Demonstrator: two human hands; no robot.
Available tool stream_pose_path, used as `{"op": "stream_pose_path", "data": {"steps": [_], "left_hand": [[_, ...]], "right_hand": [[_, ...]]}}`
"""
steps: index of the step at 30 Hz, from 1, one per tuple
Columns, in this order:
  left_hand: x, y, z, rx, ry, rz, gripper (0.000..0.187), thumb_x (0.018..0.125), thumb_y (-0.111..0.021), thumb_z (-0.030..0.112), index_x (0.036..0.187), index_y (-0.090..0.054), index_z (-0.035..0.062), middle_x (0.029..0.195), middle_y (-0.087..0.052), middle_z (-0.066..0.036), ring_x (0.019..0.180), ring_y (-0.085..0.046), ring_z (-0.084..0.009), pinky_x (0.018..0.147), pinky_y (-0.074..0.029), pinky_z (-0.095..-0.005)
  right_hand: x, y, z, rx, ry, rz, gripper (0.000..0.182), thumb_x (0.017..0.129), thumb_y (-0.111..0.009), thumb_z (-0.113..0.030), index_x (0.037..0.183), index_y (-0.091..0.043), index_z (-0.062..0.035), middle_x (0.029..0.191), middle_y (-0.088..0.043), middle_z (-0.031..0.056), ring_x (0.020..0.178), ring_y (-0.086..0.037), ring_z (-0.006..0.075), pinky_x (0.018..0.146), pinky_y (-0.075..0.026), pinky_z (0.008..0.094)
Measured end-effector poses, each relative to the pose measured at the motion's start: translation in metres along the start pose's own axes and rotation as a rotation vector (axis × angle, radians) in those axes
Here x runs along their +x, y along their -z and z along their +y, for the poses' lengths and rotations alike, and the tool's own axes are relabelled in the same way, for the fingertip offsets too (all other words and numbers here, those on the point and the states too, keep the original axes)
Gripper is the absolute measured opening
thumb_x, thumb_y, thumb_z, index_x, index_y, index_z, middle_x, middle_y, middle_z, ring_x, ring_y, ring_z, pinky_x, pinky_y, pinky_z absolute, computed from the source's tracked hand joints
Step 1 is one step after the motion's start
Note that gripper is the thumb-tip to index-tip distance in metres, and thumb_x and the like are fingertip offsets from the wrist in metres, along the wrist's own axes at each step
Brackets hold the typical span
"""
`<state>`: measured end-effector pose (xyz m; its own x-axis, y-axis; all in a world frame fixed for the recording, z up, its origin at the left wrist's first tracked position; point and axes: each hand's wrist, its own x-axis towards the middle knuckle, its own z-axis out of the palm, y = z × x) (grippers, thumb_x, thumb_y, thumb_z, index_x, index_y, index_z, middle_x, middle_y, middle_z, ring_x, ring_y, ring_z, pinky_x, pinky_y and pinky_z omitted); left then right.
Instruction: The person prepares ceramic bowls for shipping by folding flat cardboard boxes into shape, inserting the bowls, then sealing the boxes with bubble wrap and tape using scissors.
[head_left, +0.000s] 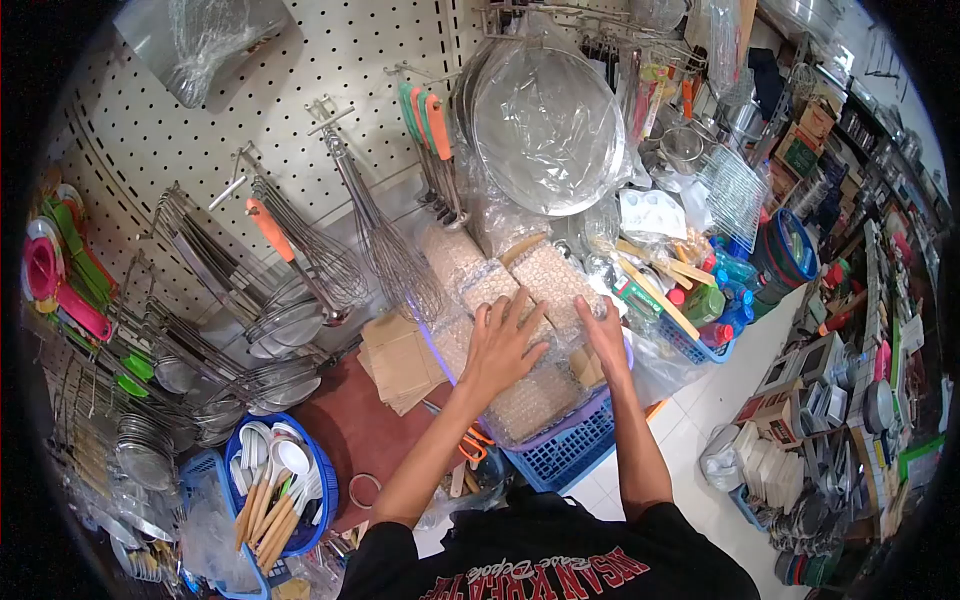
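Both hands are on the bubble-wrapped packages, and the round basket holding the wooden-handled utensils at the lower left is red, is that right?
Not quite: the round basket is blue, not red, as the head view shows. It does hold the wooden-handled utensils, and both hands, left and right, are on the bubble-wrapped packages.

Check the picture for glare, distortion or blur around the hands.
Head view: strong fisheye bending toward the edges, corners black; glare streaks on the plastic-covered round item; small glints on the bubble-wrapped packs; left hand and right hand evenly lit, without obvious motion blur; detail looks soft along the far right.
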<state>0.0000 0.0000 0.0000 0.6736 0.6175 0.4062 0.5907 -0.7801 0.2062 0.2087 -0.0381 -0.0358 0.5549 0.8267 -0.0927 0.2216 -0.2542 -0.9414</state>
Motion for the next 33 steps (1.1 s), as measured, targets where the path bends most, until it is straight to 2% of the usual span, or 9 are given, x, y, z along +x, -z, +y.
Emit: {"op": "stream_pose_path", "data": {"steps": [5,11,14,17,18,21,26,30,33], "left_hand": [[-0.006,0.001,0.005,-0.011,0.013,0.060,0.062,0.090,-0.064,0.046,0.143,-0.052,0.0168,0.150,-0.041,-0.017,0.137,-0.034,-0.0375,0.112,-0.025,-0.0540],[-0.010,0.009,0.005,-0.045,-0.026,0.097,0.061,0.089,-0.067,0.042,0.143,-0.053,0.0173,0.149,-0.043,-0.016,0.141,-0.029,-0.0387,0.114,-0.023,-0.0569],[-0.017,0.021,0.010,-0.110,-0.067,0.216,0.045,0.088,-0.070,0.035,0.127,-0.065,0.0123,0.138,-0.052,-0.015,0.137,-0.037,-0.0366,0.112,-0.026,-0.0543],[-0.041,0.020,0.007,-0.237,-0.119,0.343,0.029,0.086,-0.072,0.020,0.113,-0.071,0.0104,0.124,-0.061,-0.011,0.124,-0.050,-0.0328,0.105,-0.037,-0.0510],[-0.052,0.020,0.008,-0.298,-0.079,0.385,0.025,0.084,-0.072,0.015,0.108,-0.072,0.0091,0.116,-0.063,-0.010,0.115,-0.054,-0.0319,0.100,-0.040,-0.0485],[-0.093,0.019,0.015,-0.470,0.083,0.485,0.015,0.081,-0.072,0.004,0.096,-0.073,0.0057,0.093,-0.066,-0.007,0.091,-0.062,-0.0279,0.083,-0.049,-0.0403],[-0.164,-0.015,0.017,-0.865,0.613,0.697,0.007,0.093,-0.065,0.007,0.095,-0.070,0.0024,0.069,-0.060,-0.005,0.065,-0.058,-0.0140,0.061,-0.046,-0.0261],[-0.212,-0.053,-0.026,-1.190,0.999,0.961,0.022,0.105,-0.050,0.021,0.106,-0.062,0.0018,0.068,-0.057,-0.002,0.061,-0.052,-0.0078,0.053,-0.041,-0.0235],[-0.246,-0.084,-0.067,-1.365,1.230,1.041,0.021,0.105,-0.049,0.021,0.110,-0.062,0.0054,0.072,-0.058,-0.001,0.060,-0.053,-0.0091,0.052,-0.042,-0.0234]], "right_hand": [[0.002,0.003,0.012,0.123,0.048,-0.002,0.069,0.088,-0.067,-0.057,0.131,-0.057,-0.0031,0.137,-0.048,0.0266,0.130,-0.047,0.0368,0.108,-0.037,0.0440],[-0.002,0.004,0.014,0.185,0.136,0.041,0.058,0.092,-0.065,-0.051,0.130,-0.059,-0.0077,0.134,-0.050,0.0209,0.130,-0.047,0.0339,0.107,-0.039,0.0424],[-0.016,0.006,0.003,0.215,0.214,0.192,0.045,0.093,-0.069,-0.039,0.125,-0.061,-0.0084,0.130,-0.052,0.0176,0.126,-0.049,0.0311,0.105,-0.041,0.0399],[-0.037,0.004,-0.001,0.172,0.301,0.385,0.033,0.092,-0.072,-0.026,0.119,-0.063,-0.0082,0.124,-0.054,0.0155,0.122,-0.051,0.0290,0.103,-0.043,0.0379],[-0.052,0.003,-0.017,0.161,0.404,0.449,0.024,0.093,-0.069,-0.014,0.114,-0.061,-0.0052,0.121,-0.054,0.0144,0.119,-0.051,0.0280,0.102,-0.043,0.0381],[-0.076,-0.011,-0.004,0.207,0.656,0.503,0.018,0.095,-0.063,-0.006,0.111,-0.058,-0.0032,0.116,-0.055,0.0097,0.102,-0.055,0.0182,0.088,-0.048,0.0295],[-0.163,-0.042,-0.023,0.535,0.597,0.047,0.008,0.095,-0.061,-0.001,0.101,-0.056,-0.0026,0.092,-0.060,0.0069,0.086,-0.060,0.0142,0.077,-0.049,0.0268],[-0.198,-0.094,-0.032,0.634,0.100,-0.536,0.012,0.095,-0.063,-0.005,0.106,-0.060,-0.0022,0.087,-0.059,0.0031,0.074,-0.058,0.0104,0.070,-0.049,0.0241],[-0.199,-0.155,0.000,0.885,-0.335,-0.705,0.008,0.099,-0.059,-0.011,0.106,-0.058,-0.0056,0.083,-0.060,0.0031,0.076,-0.061,0.0122,0.069,-0.053,0.0279]]}}
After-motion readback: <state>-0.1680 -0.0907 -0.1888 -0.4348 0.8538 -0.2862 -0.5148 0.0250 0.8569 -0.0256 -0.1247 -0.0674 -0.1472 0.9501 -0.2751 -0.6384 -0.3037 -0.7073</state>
